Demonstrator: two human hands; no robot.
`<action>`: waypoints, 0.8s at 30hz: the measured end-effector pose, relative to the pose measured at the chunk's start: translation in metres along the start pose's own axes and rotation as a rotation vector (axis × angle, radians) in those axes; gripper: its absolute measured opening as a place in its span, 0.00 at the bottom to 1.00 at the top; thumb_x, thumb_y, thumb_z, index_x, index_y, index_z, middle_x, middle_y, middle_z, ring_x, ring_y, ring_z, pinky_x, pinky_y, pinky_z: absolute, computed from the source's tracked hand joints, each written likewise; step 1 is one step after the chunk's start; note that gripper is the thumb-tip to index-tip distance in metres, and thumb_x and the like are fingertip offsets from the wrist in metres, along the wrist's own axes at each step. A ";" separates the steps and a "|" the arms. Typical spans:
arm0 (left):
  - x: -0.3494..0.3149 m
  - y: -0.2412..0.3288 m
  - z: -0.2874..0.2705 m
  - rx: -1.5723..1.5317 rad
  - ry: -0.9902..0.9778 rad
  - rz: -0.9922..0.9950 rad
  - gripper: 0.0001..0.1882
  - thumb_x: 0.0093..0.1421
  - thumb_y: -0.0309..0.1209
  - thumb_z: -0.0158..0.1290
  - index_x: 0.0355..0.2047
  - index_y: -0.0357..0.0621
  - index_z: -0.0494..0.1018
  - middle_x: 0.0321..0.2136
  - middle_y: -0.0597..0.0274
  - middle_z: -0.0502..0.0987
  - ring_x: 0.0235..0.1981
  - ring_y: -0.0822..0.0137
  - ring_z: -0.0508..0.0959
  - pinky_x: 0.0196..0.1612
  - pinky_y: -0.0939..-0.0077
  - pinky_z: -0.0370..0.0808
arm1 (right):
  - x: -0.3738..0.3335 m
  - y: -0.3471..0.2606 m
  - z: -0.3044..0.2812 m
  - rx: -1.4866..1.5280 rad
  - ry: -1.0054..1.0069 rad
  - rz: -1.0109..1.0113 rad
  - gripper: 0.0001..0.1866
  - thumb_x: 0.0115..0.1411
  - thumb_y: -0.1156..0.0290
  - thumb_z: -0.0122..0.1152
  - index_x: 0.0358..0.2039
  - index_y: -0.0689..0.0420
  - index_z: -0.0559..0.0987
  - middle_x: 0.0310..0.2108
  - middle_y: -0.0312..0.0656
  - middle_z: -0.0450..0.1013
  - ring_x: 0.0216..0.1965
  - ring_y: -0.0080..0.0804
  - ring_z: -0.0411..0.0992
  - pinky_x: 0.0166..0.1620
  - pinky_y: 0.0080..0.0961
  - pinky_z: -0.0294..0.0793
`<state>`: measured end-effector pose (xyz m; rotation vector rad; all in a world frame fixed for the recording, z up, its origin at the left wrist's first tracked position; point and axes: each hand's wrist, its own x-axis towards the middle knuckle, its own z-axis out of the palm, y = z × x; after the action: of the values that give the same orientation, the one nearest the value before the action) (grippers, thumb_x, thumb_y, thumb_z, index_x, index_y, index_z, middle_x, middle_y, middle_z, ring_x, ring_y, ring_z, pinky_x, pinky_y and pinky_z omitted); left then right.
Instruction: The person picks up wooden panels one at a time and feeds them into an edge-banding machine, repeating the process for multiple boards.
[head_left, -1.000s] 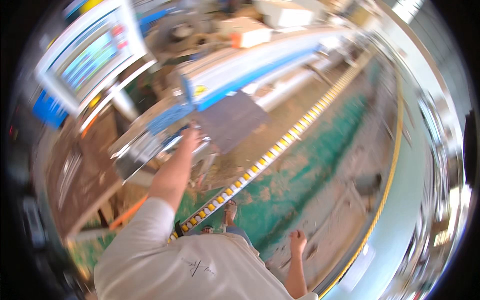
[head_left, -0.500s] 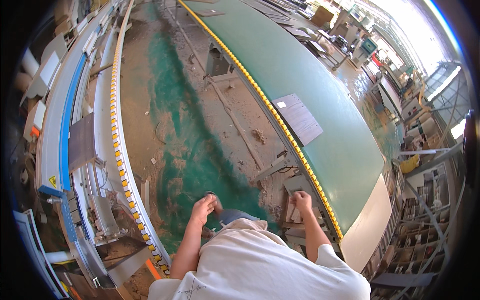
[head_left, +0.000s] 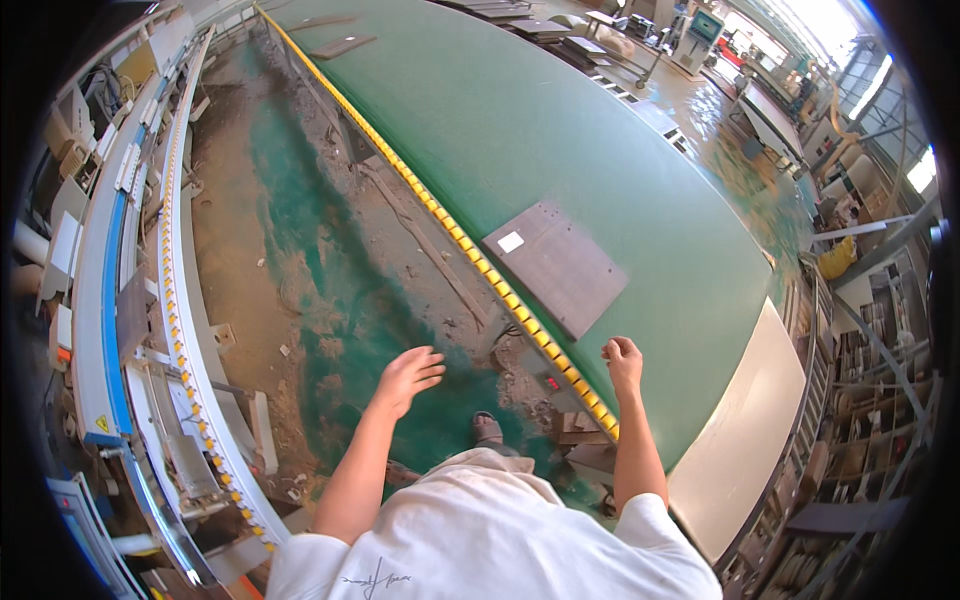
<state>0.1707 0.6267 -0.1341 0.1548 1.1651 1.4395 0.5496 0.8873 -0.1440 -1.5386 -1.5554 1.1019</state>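
Observation:
A flat grey-brown panel [head_left: 560, 275] with a small white label at its left corner lies on the long green table [head_left: 660, 240]. My right hand [head_left: 623, 362] hovers over the table's near edge, just short of the panel. Its fingers are curled in, with nothing visible in them. Out over the floor aisle is my left hand [head_left: 408, 380], its fingers stretched and slightly apart, touching nothing. A row of yellow rollers [head_left: 470, 248] runs along the table's left edge, between my two hands.
On the left stands a long machine with a blue rail [head_left: 112, 330] and its own roller strip [head_left: 185, 350]. Debris and a long strip [head_left: 430, 250] lie on the dusty floor. Another panel [head_left: 343, 46] rests at the table's far end. A beige board [head_left: 745, 430] adjoins its near end.
I have moved forward, nearer the labelled panel. My right hand has come up beside the table edge, still curled. My left hand has opened its fingers and risen.

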 end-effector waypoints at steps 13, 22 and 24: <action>0.121 -0.150 0.345 0.261 0.135 -0.484 0.26 0.49 0.40 0.60 0.45 0.35 0.74 0.44 0.50 0.76 0.42 0.59 0.76 0.43 0.62 0.76 | 0.160 0.079 -0.089 -0.913 -0.054 -0.255 0.31 0.62 0.52 0.57 0.57 0.62 0.71 0.53 0.58 0.71 0.55 0.56 0.67 0.57 0.44 0.66; 0.089 -0.139 0.367 -0.020 0.036 -0.636 0.34 0.49 0.41 0.57 0.57 0.46 0.65 0.63 0.53 0.61 0.58 0.55 0.66 0.48 0.60 0.72 | 0.178 0.115 -0.192 -0.778 -0.094 0.063 0.41 0.67 0.39 0.40 0.39 0.72 0.80 0.37 0.68 0.75 0.42 0.64 0.73 0.47 0.49 0.70; 0.097 -0.134 0.342 -0.011 0.010 -0.614 0.32 0.51 0.42 0.57 0.56 0.47 0.66 0.61 0.55 0.63 0.55 0.57 0.68 0.46 0.63 0.72 | 0.174 0.098 -0.181 -0.768 -0.097 0.117 0.42 0.66 0.39 0.41 0.38 0.75 0.79 0.36 0.68 0.75 0.41 0.62 0.74 0.46 0.48 0.70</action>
<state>0.4681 0.8613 -0.1120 -0.2060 1.0875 0.9017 0.7423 1.0737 -0.1752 -2.1052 -2.1230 0.6588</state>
